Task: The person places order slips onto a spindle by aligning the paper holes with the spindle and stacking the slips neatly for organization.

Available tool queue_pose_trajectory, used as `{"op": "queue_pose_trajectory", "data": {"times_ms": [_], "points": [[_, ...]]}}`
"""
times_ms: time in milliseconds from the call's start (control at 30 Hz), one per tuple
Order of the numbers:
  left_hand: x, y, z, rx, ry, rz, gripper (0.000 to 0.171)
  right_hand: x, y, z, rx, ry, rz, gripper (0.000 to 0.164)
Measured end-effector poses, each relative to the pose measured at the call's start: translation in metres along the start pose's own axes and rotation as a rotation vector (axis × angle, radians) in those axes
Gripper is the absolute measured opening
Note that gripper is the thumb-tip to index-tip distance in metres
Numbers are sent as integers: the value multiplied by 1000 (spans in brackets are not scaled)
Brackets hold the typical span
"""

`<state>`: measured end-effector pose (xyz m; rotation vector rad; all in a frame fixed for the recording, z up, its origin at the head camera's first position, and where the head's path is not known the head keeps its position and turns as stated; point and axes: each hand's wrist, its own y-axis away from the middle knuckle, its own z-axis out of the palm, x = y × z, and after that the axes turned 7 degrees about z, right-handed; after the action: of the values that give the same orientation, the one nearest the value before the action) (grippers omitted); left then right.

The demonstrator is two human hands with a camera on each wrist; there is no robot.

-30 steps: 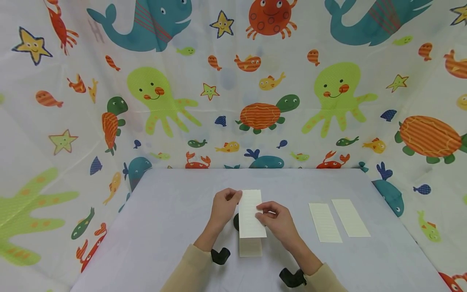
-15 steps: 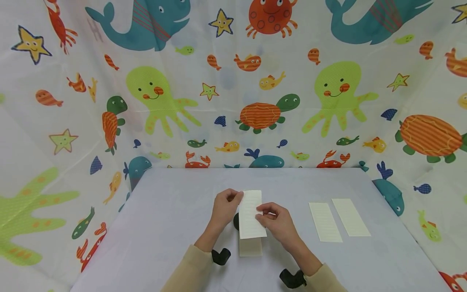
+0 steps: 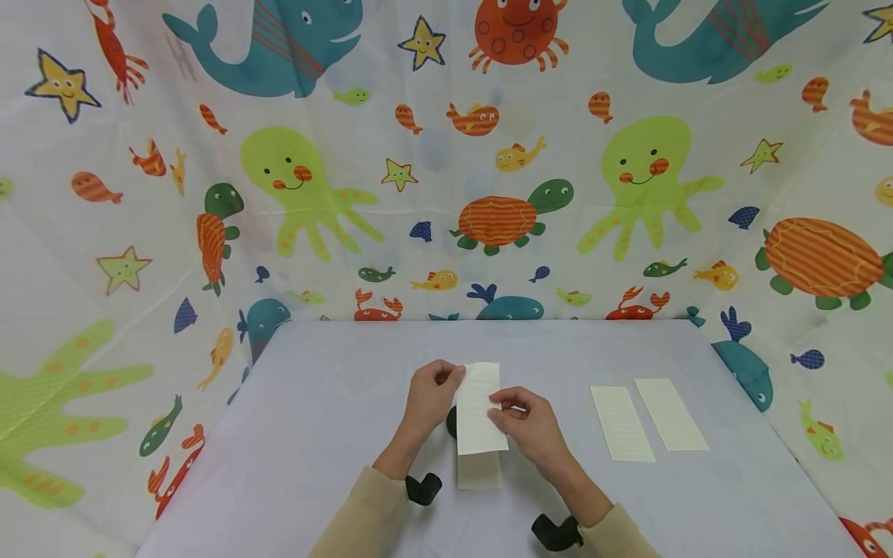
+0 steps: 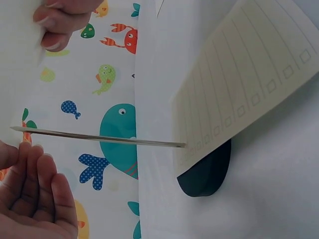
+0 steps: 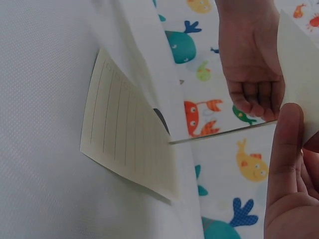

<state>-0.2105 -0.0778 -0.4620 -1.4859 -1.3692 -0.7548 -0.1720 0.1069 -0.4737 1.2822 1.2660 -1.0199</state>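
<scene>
A lined paper slip (image 3: 480, 411) is held up by both hands. My left hand (image 3: 429, 391) pinches its upper left edge, and my right hand (image 3: 526, 422) pinches its right edge. Below it stands a paper spike with a dark base (image 4: 207, 174), mostly hidden in the head view. Its thin metal rod (image 4: 99, 137) rises through another lined slip (image 5: 127, 127), which sits low over the base. In the left wrist view the rod's tip is close to the held slip, between the two hands.
Two more lined slips, one (image 3: 623, 424) beside the other (image 3: 671, 415), lie flat at the right of the white table (image 3: 335, 387). Black cameras (image 3: 422, 490) are strapped at the wrists. A curtain (image 3: 432, 287) with sea animals hangs behind and at both sides.
</scene>
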Motion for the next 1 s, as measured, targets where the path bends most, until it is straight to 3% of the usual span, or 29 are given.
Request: {"op": "queue_pose_trajectory", "data": {"times_ms": [133, 367, 600, 1000], "points": [[-7, 0, 1, -2, -8, 13, 18, 2, 1, 2, 5, 13, 15, 20], [-27, 5, 7, -19, -31, -25, 17, 12, -1, 3, -16, 47, 54, 19], [-33, 4, 9, -13, -42, -5, 14, 19, -4, 3, -32, 82, 64, 18], [-42, 7, 9, -43, -77, -26, 9, 29, -5, 3, -42, 258, 19, 14]]}}
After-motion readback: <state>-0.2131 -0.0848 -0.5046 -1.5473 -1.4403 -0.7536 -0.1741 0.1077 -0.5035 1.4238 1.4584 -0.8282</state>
